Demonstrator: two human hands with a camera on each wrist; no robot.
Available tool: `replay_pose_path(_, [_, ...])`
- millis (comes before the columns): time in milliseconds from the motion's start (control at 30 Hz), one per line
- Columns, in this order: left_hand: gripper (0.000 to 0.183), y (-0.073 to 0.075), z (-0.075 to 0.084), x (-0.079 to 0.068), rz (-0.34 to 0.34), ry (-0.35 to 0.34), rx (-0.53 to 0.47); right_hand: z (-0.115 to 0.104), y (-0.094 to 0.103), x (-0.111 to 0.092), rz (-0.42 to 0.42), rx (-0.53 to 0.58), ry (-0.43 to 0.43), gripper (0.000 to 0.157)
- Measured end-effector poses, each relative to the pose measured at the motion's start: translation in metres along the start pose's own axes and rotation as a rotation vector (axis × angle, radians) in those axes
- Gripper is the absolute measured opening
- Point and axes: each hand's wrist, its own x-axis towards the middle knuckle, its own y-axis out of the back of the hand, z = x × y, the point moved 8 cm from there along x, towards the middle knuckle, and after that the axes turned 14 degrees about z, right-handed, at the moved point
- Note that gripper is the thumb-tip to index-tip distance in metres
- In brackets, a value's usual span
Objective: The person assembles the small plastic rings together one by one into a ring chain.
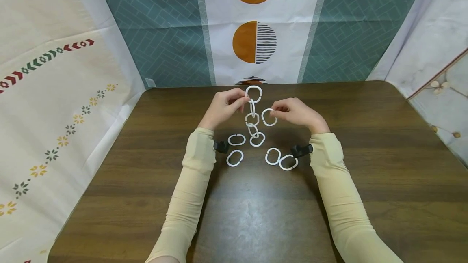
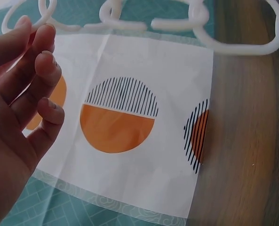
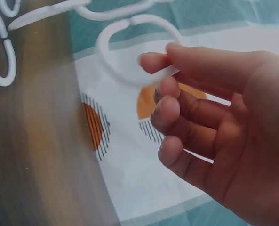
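My left hand pinches the top link of a chain of white plastic links between thumb and forefinger. Several joined links hang down from it toward the table. In the left wrist view, the chain runs across the top, its links threaded through one another. Just right of the chain, my right hand holds a single white link by its edge. The right wrist view shows this loose link as an oval with a small gap in its rim, gripped by thumb and forefinger, other fingers loosely bent.
Two loose links, one oval link and one below it, lie on the brown wooden table near the left wrist. Another pair lies close together by the right wrist. Patterned cloth hangs behind the table's far edge.
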Motion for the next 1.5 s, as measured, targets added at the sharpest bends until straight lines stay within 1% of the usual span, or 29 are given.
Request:
replay_pose_path(133, [0.015,-0.001,0.002,0.000,-0.009,-0.020,0.008,0.004,0.012,-0.002,0.041,0.123,-0.051,0.018])
replay_pose_path(200, [0.014,-0.001,0.003,-0.001,-0.018,-0.034,0.019,0.006,0.015,-0.003,0.052,0.207,-0.088,0.020])
replay_pose_path(300, [0.013,-0.003,0.003,-0.001,-0.028,-0.049,0.032,0.006,0.016,-0.004,0.055,0.302,-0.141,0.022])
replay_pose_path(433, [0.012,-0.004,0.003,-0.001,-0.031,-0.052,0.042,0.005,0.017,-0.004,0.058,0.356,-0.167,0.021])
replay_pose_path(667, [0.013,-0.004,0.003,-0.002,-0.040,-0.072,0.076,0.005,0.017,-0.004,0.081,0.468,-0.197,0.013])
replay_pose_path(733, [0.013,-0.005,0.002,-0.002,-0.047,-0.079,0.096,0.004,0.016,-0.003,0.075,0.490,-0.194,0.015])
replay_pose_path(900, [0.013,-0.007,0.001,-0.002,-0.064,-0.092,0.131,0.002,0.013,-0.002,0.053,0.499,-0.192,0.023])
replay_pose_path(1133, [0.012,-0.008,0.002,-0.001,-0.071,-0.092,0.137,0.000,0.010,-0.001,0.041,0.508,-0.192,0.024])
replay_pose_path(1333, [0.013,-0.009,0.002,-0.002,-0.082,-0.091,0.139,-0.002,0.007,-0.001,0.026,0.492,-0.189,0.024])
replay_pose_path(1500, [0.015,-0.011,0.002,-0.002,-0.087,-0.097,0.155,-0.003,0.007,-0.001,0.033,0.488,-0.200,0.024])
